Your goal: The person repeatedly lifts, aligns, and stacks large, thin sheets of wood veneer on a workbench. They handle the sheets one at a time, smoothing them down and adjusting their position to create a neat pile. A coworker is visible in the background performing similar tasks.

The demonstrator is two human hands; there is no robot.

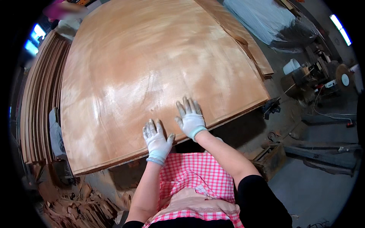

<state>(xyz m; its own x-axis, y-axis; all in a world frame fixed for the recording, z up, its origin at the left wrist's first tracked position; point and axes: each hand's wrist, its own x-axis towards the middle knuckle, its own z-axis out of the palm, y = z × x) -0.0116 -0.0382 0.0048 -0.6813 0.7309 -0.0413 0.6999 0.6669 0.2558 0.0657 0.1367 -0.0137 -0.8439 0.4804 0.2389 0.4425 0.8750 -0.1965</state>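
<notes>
A large, glossy tan wood veneer sheet (125,60) lies in front of me on top of a stack. Both my hands wear white gloves with pale blue cuffs and greyish fingertips. Near the front edge, my left hand (156,142) rests flat on the sheet with its fingers stretched out. A little farther in and to the right, my right hand (191,117) also lies flat, fingers spread. Neither hand grips anything. Under the top sheet, the layers show only as a thin dark band along the front edge.
Upright stacked brown sheets (43,98) stand at the left. Broken veneer scraps (81,207) litter the lower left floor. At right are a white bucket (291,66), machinery with a round disc (344,79), and a wooden box (270,161). A plastic-wrapped pile (266,22) sits far right.
</notes>
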